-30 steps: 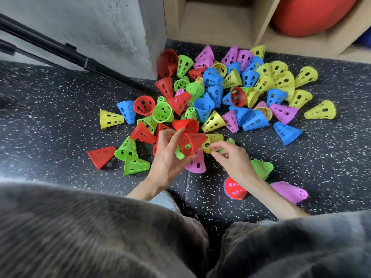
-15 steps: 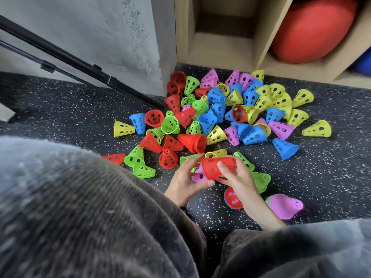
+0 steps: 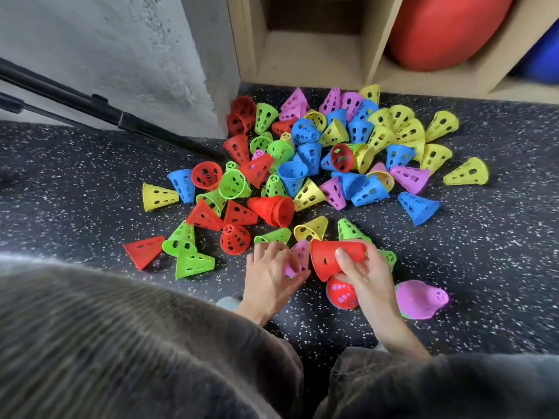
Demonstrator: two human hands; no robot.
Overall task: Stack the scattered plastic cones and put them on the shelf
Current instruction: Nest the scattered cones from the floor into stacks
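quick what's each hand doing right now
Left hand: open, fingers spread over a pink cone, holding nothing.
Right hand: gripping a red cone.

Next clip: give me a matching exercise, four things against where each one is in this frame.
1 red cone
2 red stack
3 red ball
4 pink cone

a in the shelf
b in the right hand
c lying on the floor, held by no hand
d at the left hand's fingers

Pairs: 1-b, 2-c, 3-a, 4-d
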